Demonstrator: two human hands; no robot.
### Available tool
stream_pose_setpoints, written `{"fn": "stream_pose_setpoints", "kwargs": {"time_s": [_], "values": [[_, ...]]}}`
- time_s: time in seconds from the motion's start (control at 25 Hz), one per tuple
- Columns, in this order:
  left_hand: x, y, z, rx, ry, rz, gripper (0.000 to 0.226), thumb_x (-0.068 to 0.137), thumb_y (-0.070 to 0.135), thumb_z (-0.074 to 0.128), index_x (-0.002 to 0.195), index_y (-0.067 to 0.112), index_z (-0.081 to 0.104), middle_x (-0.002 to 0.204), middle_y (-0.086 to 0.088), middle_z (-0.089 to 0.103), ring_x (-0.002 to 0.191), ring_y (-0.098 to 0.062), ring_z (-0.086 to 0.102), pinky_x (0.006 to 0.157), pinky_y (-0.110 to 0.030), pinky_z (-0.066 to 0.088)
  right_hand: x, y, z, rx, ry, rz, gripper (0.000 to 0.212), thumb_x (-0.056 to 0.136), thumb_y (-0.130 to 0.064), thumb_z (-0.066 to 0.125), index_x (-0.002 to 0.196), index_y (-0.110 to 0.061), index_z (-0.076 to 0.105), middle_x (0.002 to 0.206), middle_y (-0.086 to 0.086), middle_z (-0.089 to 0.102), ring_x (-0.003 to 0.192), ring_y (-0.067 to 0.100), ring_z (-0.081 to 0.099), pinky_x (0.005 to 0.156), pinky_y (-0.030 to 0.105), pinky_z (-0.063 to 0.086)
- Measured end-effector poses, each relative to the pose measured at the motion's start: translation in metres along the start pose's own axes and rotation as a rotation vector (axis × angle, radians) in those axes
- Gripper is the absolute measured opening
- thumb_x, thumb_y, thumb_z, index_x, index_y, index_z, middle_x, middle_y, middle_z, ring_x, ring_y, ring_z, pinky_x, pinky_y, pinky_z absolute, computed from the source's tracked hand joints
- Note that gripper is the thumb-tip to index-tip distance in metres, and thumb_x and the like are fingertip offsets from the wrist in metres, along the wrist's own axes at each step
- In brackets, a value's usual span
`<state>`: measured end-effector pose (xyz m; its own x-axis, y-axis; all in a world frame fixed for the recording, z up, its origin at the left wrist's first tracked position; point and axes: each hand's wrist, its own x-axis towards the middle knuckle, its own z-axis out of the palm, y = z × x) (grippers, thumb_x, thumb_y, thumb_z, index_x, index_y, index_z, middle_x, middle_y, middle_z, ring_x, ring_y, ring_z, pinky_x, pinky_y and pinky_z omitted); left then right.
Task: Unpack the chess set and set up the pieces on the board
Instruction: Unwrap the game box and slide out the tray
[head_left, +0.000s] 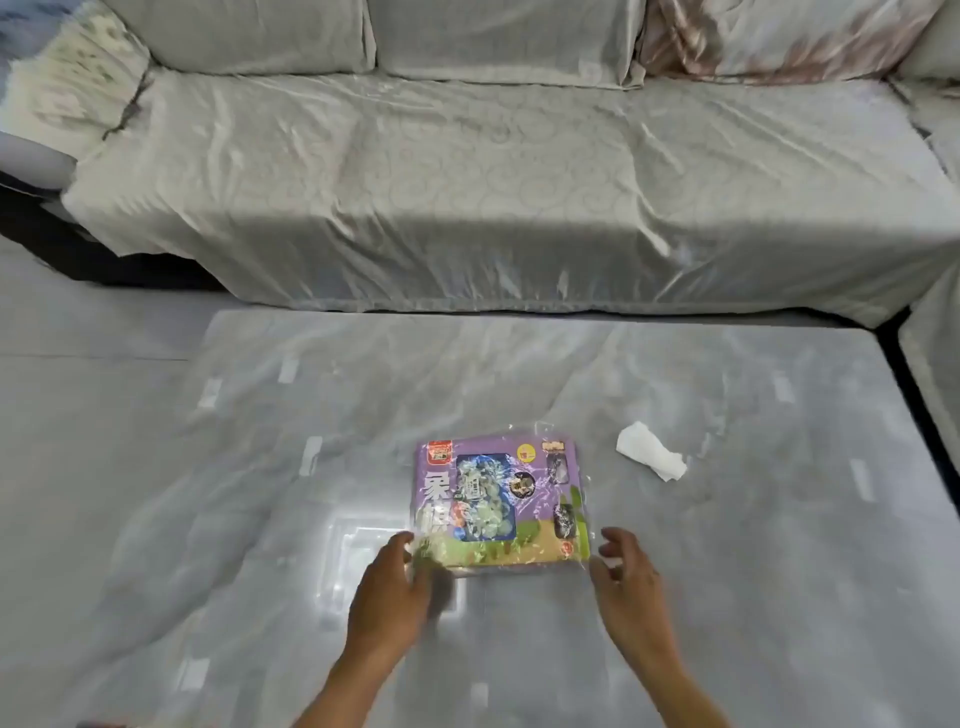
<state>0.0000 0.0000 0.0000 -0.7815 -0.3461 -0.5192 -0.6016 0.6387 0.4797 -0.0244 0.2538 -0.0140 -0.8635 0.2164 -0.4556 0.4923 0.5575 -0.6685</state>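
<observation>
1. Head view, bottom of the frame first: two bare forearms come up from the lower edge toward the middle. The left hand (387, 587) sits just left of centre, fingers fairly straight, fingertips touching the near-left corner of the chess set package (501, 501). Not gripping anything, more like resting or pushing against it.

2. The right hand (626, 564) is at the lower centre-right, just beside the near-right corner of the package. Fingers are spread and loosely curled, holding nothing. Can't quite tell if the fingertips actually touch the wrap or stop just short.

3. The package lies flat in the lower middle of the frame on the table (260, 493). Purple printed front, big characters down its left side, a window with pale round pieces showing through, and shiny crinkled plastic wrap over the whole thing. Looks sealed as far as I can see.

4. So I'd say this is the very first step: getting hold of the pack. No board out, no pieces loose.

5. Next move probably calls for both hands closing on the near corners, lifting it, then finding a seam or loose flap in the wrap to tear. That film looks slippery, so a firm pinch will matter.

6. Other stuff: a crumpled white tissue (649, 452) right of the package, well apart from both hands. A cloth-covered sofa (467, 182) fills the upper half.
</observation>
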Motion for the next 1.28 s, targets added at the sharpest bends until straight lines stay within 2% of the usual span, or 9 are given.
{"fn": "stream_pose_setpoints", "kwargs": {"time_s": [0.08, 0.2, 0.4, 0.6, 0.72, 0.88, 1.04, 1.16, 1.28], "values": [[0.032, -0.018, 0.044, -0.12, 0.124, -0.029, 0.041, 0.095, 0.037, 0.054, 0.133, 0.024, 0.045, 0.124, 0.002, 0.054, 0.11, -0.019, 0.055, 0.087, -0.032, 0.046, 0.022, 0.025, 0.042, 0.033, 0.136, -0.028, 0.026, 0.093, -0.036, 0.057, 0.118, -0.033, 0.05, 0.103, -0.013, 0.053, 0.091, 0.015, 0.061, 0.08, 0.037, 0.05], [0.073, -0.057, 0.098, -0.17, 0.325, 0.068, 0.043, 0.089, 0.054, 0.046, 0.125, 0.029, 0.052, 0.11, 0.01, 0.051, 0.103, -0.019, 0.054, 0.078, -0.033, 0.043, 0.051, 0.074, 0.097, 0.003, 0.314, -0.14, 0.029, 0.092, -0.045, 0.054, 0.115, -0.029, 0.058, 0.096, -0.015, 0.049, 0.098, 0.017, 0.056, 0.08, 0.03, 0.04], [0.089, -0.091, 0.127, -0.192, 0.648, 0.285, 0.048, 0.079, 0.064, 0.039, 0.113, 0.037, 0.061, 0.097, 0.02, 0.045, 0.086, -0.012, 0.052, 0.067, -0.028, 0.037, 0.059, 0.104, 0.117, 0.019, 0.593, -0.333, 0.018, 0.081, -0.047, 0.054, 0.092, -0.035, 0.061, 0.085, -0.01, 0.058, 0.076, 0.004, 0.05, 0.066, 0.018, 0.034], [0.085, -0.108, 0.13, -0.255, 0.549, 0.398, 0.043, 0.088, 0.059, 0.042, 0.113, 0.029, 0.061, 0.097, 0.011, 0.05, 0.086, -0.009, 0.052, 0.065, -0.01, 0.03, 0.045, 0.114, 0.113, 0.134, 0.496, -0.308, 0.025, 0.095, -0.044, 0.048, 0.08, -0.027, 0.059, 0.082, -0.011, 0.06, 0.081, 0.006, 0.052, 0.069, 0.033, 0.031], [0.076, -0.116, 0.126, -0.264, 0.479, 0.426, 0.05, 0.089, 0.059, 0.04, 0.116, 0.023, 0.062, 0.097, 0.007, 0.05, 0.087, -0.011, 0.052, 0.066, -0.02, 0.036, 0.029, 0.121, 0.108, 0.128, 0.444, -0.274, 0.021, 0.096, -0.026, 0.052, 0.077, -0.025, 0.062, 0.08, -0.008, 0.063, 0.078, 0.012, 0.055, 0.066, 0.035, 0.036], [0.053, -0.133, 0.115, -0.255, 0.333, 0.447, 0.037, 0.093, 0.048, 0.051, 0.12, 0.024, 0.062, 0.101, 0.003, 0.052, 0.094, -0.015, 0.055, 0.076, -0.028, 0.04, -0.006, 0.12, 0.088, 0.098, 0.263, -0.281, 0.017, 0.093, -0.022, 0.056, 0.079, -0.025, 0.066, 0.081, -0.007, 0.066, 0.077, 0.01, 0.059, 0.064, 0.022, 0.041], [0.031, -0.142, 0.103, -0.319, 0.195, 0.414, 0.021, 0.091, 0.041, 0.061, 0.112, 0.037, 0.061, 0.102, 0.003, 0.053, 0.096, -0.014, 0.057, 0.079, -0.027, 0.041, -0.018, 0.12, 0.076, 0.241, 0.092, -0.148, 0.011, 0.088, -0.016, 0.064, 0.085, -0.006, 0.066, 0.071, 0.009, 0.066, 0.054, 0.017, 0.055, 0.054, 0.027, 0.046], [0.021, -0.141, 0.095, -0.471, 0.15, 0.385, 0.017, 0.089, 0.027, 0.068, 0.09, 0.044, 0.064, 0.102, 0.003, 0.06, 0.096, -0.014, 0.063, 0.08, -0.027, 0.048, -0.02, 0.115, 0.065, 0.305, 0.042, -0.086, 0.012, 0.085, -0.016, 0.07, 0.086, -0.005, 0.069, 0.074, 0.014, 0.07, 0.057, 0.018, 0.055, 0.059, 0.027, 0.043], [0.017, -0.136, 0.09, -0.756, 0.082, 0.315, 0.025, 0.085, 0.014, 0.073, 0.087, 0.039, 0.07, 0.095, 0.006, 0.074, 0.085, -0.009, 0.069, 0.071, -0.022, 0.05, -0.02, 0.106, 0.055, 0.306, -0.103, -0.04, 0.027, 0.09, -0.024, 0.065, 0.068, -0.009, 0.066, 0.048, 0.002, 0.058, 0.038, 0.01, 0.046, 0.039, 0.017, 0.031]]}}
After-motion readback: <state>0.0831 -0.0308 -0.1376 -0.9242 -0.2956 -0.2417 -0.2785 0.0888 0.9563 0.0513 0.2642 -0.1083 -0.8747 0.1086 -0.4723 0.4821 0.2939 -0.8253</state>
